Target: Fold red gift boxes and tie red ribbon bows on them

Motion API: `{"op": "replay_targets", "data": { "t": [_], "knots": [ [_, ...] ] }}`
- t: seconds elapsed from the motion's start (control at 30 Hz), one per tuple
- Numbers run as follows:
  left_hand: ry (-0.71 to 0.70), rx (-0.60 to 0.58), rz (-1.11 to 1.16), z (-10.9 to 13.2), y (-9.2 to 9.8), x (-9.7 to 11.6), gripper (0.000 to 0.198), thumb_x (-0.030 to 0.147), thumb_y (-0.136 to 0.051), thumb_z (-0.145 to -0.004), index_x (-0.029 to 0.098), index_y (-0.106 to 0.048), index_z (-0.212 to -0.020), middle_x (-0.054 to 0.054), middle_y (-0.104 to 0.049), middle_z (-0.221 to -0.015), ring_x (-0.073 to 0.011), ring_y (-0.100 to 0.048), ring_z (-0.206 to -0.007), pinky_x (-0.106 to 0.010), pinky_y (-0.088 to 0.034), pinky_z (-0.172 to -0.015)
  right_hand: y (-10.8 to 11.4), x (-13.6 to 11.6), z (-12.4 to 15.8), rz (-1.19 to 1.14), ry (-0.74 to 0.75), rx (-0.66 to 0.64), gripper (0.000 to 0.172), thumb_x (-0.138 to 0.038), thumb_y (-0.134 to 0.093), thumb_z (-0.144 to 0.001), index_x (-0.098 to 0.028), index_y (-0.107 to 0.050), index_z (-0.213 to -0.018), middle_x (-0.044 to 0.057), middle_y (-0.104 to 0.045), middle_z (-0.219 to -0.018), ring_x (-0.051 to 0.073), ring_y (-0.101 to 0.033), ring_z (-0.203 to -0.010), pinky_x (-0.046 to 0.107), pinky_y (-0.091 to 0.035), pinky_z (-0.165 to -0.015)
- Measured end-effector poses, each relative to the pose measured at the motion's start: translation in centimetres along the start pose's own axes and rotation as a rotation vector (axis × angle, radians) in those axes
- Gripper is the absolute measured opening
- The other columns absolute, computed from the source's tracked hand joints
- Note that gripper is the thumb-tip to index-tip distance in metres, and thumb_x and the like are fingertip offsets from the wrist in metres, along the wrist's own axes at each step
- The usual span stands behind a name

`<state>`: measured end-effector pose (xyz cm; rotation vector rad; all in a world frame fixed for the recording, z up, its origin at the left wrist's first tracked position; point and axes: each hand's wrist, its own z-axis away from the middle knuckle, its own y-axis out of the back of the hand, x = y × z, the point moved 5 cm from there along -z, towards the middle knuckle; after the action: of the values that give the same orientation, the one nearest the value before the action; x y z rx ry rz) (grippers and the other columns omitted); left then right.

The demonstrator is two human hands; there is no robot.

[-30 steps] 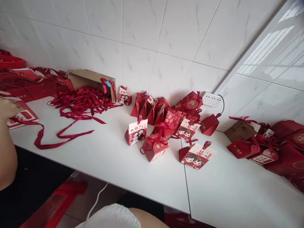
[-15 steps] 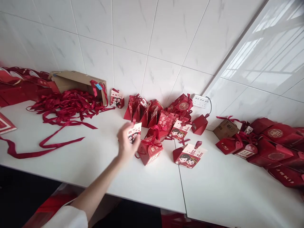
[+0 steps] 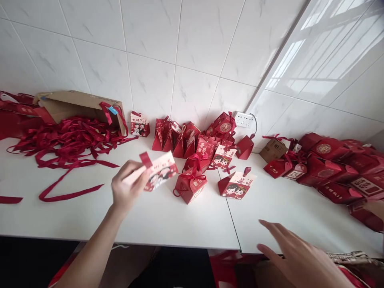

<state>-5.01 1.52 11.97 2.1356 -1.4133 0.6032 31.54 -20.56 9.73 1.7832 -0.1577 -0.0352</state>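
Observation:
My left hand (image 3: pixel 129 184) is closed around a small red and white gift box (image 3: pixel 163 171), raised above the white table (image 3: pixel 150 222). Two cartoon faces are printed on its side, and a red ribbon loop stands up from its top. My right hand (image 3: pixel 291 250), fingers apart and holding nothing, reaches over the table's front edge at the lower right. Between my hands stand a red gift box tied with a ribbon bow (image 3: pixel 192 188) and a red and white box with cartoon faces (image 3: pixel 237 186).
Loose red ribbons (image 3: pixel 78 138) spill from a cardboard box (image 3: pixel 78 98) at left. Several red boxes (image 3: pixel 177 140) line the wall, near a power strip (image 3: pixel 243 119). More red boxes (image 3: pixel 327 168) are piled at right, where part of another person's hand (image 3: pixel 376 208) shows.
My left hand has lifted the gift box and brought it left and nearer, tilting it. My right hand has come into view at the lower right. The view has shifted to the right.

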Motion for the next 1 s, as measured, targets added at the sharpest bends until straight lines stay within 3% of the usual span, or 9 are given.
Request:
{"op": "replay_targets", "data": {
  "t": [0.03,0.1,0.17,0.2,0.33,0.5,0.67,0.83,1.0],
  "knots": [
    [-0.064,-0.028,0.078,1.0,0.4,0.9,0.008,0.024,-0.063,-0.076,0.019,-0.059,-0.071,0.001,-0.062,-0.068,-0.0129,-0.058,-0.061,-0.022,-0.047,-0.057,-0.5,-1.6,-1.3,0.004,0.049,-0.087,0.042,-0.051,-0.046,-0.086,-0.025,-0.06,-0.117,0.009,-0.068,-0.11,0.026,-0.07,-0.078,0.036,-0.057,-0.058],
    [-0.071,-0.249,0.255,3.7,-0.8,1.6,0.007,0.022,-0.063,-0.075,0.019,-0.061,-0.069,-0.001,-0.062,-0.067,-0.0131,-0.058,-0.058,-0.023,-0.047,-0.053,-1.1,-4.8,-4.1,-0.004,0.114,-0.212,0.045,-0.044,-0.047,-0.087,-0.019,-0.055,-0.124,0.013,-0.063,-0.118,0.028,-0.068,-0.093,0.039,-0.058,-0.07],
    [0.091,-0.556,0.373,7.0,-3.6,1.1,0.013,0.027,-0.062,-0.076,0.019,-0.061,-0.066,0.0,-0.059,-0.063,-0.0129,-0.056,-0.054,-0.023,-0.046,-0.049,-1.3,-7.6,-7.1,-0.029,0.131,-0.274,0.057,-0.044,-0.051,-0.086,-0.014,-0.045,-0.134,0.016,-0.054,-0.131,0.032,-0.061,-0.108,0.042,-0.055,-0.08],
    [0.21,-0.629,0.402,8.5,-4.9,0.5,0.016,0.029,-0.058,-0.078,0.019,-0.059,-0.066,0.001,-0.055,-0.061,-0.0119,-0.054,-0.05,-0.022,-0.044,-0.045,-1.4,-8.8,-8.6,-0.053,0.137,-0.287,0.065,-0.046,-0.052,-0.085,-0.013,-0.038,-0.139,0.018,-0.049,-0.136,0.032,-0.058,-0.112,0.043,-0.054,-0.082],
    [0.332,-0.638,0.412,11.2,-7.8,-0.5,0.017,0.032,-0.051,-0.083,0.02,-0.057,-0.073,0.003,-0.049,-0.062,-0.0098,-0.048,-0.047,-0.022,-0.042,-0.042,-2.3,-12.4,-13.9,-0.1,0.139,-0.347,0.097,-0.054,-0.064,-0.075,-0.011,-0.016,-0.148,0.023,-0.037,-0.142,0.038,-0.052,-0.117,0.046,-0.05,-0.086],
    [0.324,-0.599,0.393,11.3,-6.8,-0.8,0.019,0.031,-0.055,-0.078,0.021,-0.051,-0.063,0.004,-0.045,-0.058,-0.0099,-0.047,-0.045,-0.021,-0.041,-0.041,-4.4,-13.4,-17.1,-0.177,0.047,-0.609,0.107,-0.055,-0.068,-0.069,-0.017,-0.007,-0.149,0.023,-0.04,-0.14,0.039,-0.054,-0.113,0.045,-0.047,-0.087],
    [0.307,-0.452,0.316,9.6,-2.6,-2.3,0.019,0.032,-0.058,-0.075,0.022,-0.053,-0.06,0.004,-0.046,-0.055,-0.0123,-0.048,-0.046,-0.023,-0.041,-0.041,-5.2,-14.4,-17.0,-0.216,-0.058,-0.506,0.105,-0.06,-0.065,-0.069,-0.014,-0.014,-0.148,0.025,-0.047,-0.13,0.043,-0.055,-0.109,0.05,-0.046,-0.083],
    [0.274,0.078,0.02,4.7,2.5,-3.9,0.019,0.034,-0.061,-0.072,0.019,-0.054,-0.062,0.002,-0.053,-0.057,-0.013,-0.055,-0.055,-0.022,-0.046,-0.052,-6.3,-15.4,-15.6,-0.315,-0.158,-0.272,0.088,-0.048,-0.059,-0.077,-0.01,-0.016,-0.145,0.021,-0.047,-0.12,0.037,-0.058,-0.104,0.046,-0.046,-0.082],
    [0.339,0.363,-0.07,-0.5,2.1,-6.5,0.022,0.037,-0.063,-0.071,0.016,-0.06,-0.077,-0.003,-0.067,-0.073,-0.0171,-0.064,-0.069,-0.027,-0.052,-0.065,-5.8,-14.4,-11.6,-0.617,-0.139,-0.061,0.086,-0.047,-0.056,-0.077,-0.017,-0.011,-0.143,0.017,-0.04,-0.124,0.031,-0.053,-0.111,0.042,-0.048,-0.085]
  ]
}}
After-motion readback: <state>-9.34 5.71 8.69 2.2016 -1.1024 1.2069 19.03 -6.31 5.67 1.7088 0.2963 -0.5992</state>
